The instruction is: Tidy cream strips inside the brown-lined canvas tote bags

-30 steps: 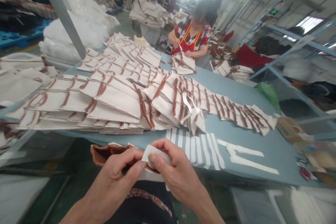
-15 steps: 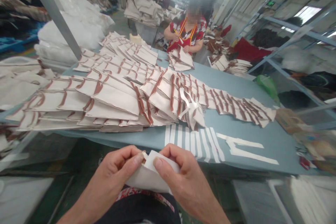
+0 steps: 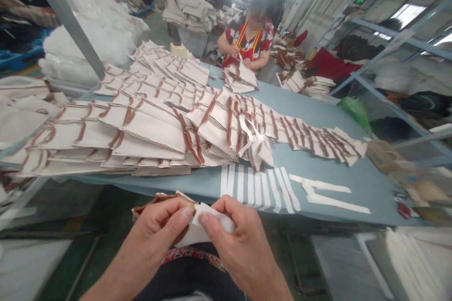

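Note:
My left hand (image 3: 162,230) pinches the edge of a cream fabric piece with brown trim (image 3: 165,197), low in the view in front of the table edge. The brown-edged part sticks out behind my left fingers. Right beside it, my right hand (image 3: 231,230) grips the white part of the piece (image 3: 194,235) between thumb and fingers. Both thumbs lie on top, close together. What the fingertips press underneath is hidden. Beyond my hands, white strips (image 3: 250,188) lie side by side on the blue table (image 3: 325,174).
Stacks of cream pieces with brown edging (image 3: 151,131) cover the table's left and middle. Two cream strips (image 3: 335,202) lie at the right, near a cardboard box (image 3: 383,155). Across the table a person (image 3: 249,42) handles similar pieces. A metal post (image 3: 70,23) rises at the left.
The brown-trimmed part of the piece now shows behind my left hand. My right hand has shifted slightly left, and the white part is folded differently. The view has moved a little.

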Demonstrator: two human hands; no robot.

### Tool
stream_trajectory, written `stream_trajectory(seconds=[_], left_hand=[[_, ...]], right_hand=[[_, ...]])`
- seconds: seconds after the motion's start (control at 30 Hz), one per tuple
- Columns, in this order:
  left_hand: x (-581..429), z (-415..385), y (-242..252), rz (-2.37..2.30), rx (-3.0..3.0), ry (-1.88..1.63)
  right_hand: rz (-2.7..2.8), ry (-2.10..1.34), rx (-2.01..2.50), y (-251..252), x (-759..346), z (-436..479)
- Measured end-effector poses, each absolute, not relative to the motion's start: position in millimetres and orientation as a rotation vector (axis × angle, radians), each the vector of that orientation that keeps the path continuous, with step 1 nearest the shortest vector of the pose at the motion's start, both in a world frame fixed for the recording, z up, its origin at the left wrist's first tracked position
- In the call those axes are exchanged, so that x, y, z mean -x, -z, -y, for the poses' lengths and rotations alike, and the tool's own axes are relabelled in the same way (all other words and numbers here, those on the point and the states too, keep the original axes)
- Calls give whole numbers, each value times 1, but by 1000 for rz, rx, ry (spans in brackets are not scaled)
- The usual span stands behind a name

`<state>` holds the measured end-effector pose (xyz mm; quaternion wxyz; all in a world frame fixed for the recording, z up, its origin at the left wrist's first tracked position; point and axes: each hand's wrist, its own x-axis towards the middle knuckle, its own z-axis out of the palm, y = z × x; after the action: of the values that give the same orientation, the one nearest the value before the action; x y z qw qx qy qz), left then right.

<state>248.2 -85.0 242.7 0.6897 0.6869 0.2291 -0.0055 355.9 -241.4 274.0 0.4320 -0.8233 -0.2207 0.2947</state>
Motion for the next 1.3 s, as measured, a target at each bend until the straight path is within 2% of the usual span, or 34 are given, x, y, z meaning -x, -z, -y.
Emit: stream_trajectory(seconds=[0.8, 1.07, 1.3], left_hand=[[-257, 76, -238, -580, -1626, -102], [-252, 77, -228, -579, -1421, -94], [-259, 72, -233, -657, -1524, -50]], right_hand=[[622, -690, 2247, -262, -366, 222], [619, -737, 2206, -263, -370, 221], [592, -793, 2124, -264, -373, 222]])
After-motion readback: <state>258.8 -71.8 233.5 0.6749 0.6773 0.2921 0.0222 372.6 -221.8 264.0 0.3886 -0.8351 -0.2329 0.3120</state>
